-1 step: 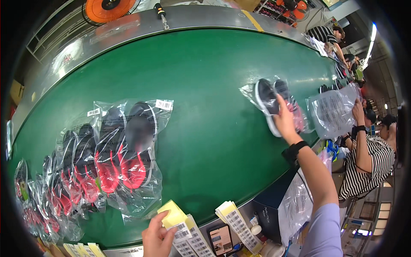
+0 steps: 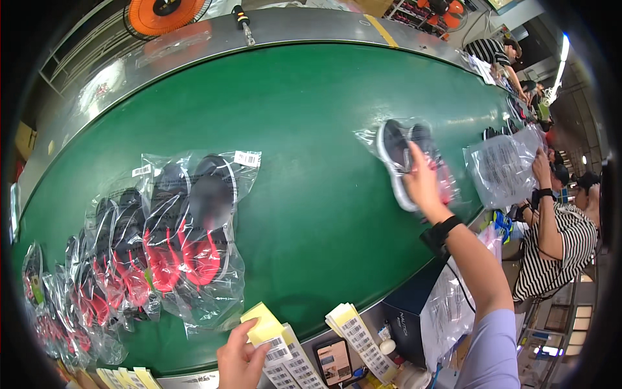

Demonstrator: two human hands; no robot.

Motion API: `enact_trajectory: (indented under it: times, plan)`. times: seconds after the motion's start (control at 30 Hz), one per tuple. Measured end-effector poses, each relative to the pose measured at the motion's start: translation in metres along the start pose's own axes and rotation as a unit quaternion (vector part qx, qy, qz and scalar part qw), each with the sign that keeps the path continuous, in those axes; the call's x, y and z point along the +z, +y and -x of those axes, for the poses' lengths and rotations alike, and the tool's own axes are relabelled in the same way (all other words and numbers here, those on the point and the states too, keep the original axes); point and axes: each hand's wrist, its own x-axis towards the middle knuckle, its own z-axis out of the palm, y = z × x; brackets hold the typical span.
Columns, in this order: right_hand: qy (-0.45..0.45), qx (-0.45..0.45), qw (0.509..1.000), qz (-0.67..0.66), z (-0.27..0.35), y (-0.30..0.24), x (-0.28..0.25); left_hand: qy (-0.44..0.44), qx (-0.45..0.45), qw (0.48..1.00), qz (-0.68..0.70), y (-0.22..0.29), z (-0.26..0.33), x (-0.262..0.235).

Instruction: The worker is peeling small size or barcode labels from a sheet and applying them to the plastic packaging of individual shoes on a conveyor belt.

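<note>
My right hand reaches far across the green belt and is closed on a clear plastic bag with a pair of dark and pink shoes. The fingertips press between the two shoes; the shoes' lower part is partly behind my hand. At the near edge, my left hand pinches the yellow backing of a barcode label sheet between thumb and finger. Left of it lie several bagged black and red shoes, side by side, with white barcode labels on the nearest bags.
A phone and another label strip lie along the near edge, beside a dark blue box. At the right, a person in a striped shirt holds a clear plastic bag. A screwdriver lies on the far metal ledge.
My right hand and the bagged shoes have shifted slightly left along the belt. My left hand stays on the label sheet, almost unmoved.
</note>
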Motion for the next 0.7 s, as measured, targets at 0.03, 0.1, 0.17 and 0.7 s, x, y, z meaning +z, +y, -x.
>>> enact_trajectory:
  times: [0.03, 0.1, 0.17, 0.7]
  plan:
    - [-0.023, 0.022, 0.999, -0.032, 0.010, -0.030, 0.012, -0.011, -0.016, 1.000, 0.002, 0.003, 0.001, 0.003]
    - [-0.080, -0.035, 0.975, -0.203, 0.042, -0.117, 0.032, -0.013, -0.009, 1.000, -0.001, 0.002, 0.005, 0.005]
    - [-0.254, 0.003, 0.892, -0.374, 0.075, -0.171, 0.028, -0.038, -0.013, 0.999, -0.021, 0.011, 0.006, 0.016]
    - [-0.071, 0.337, 0.809, -0.477, 0.030, -0.110, 0.086, -0.029, -0.028, 0.998, -0.058, 0.017, 0.046, 0.015]
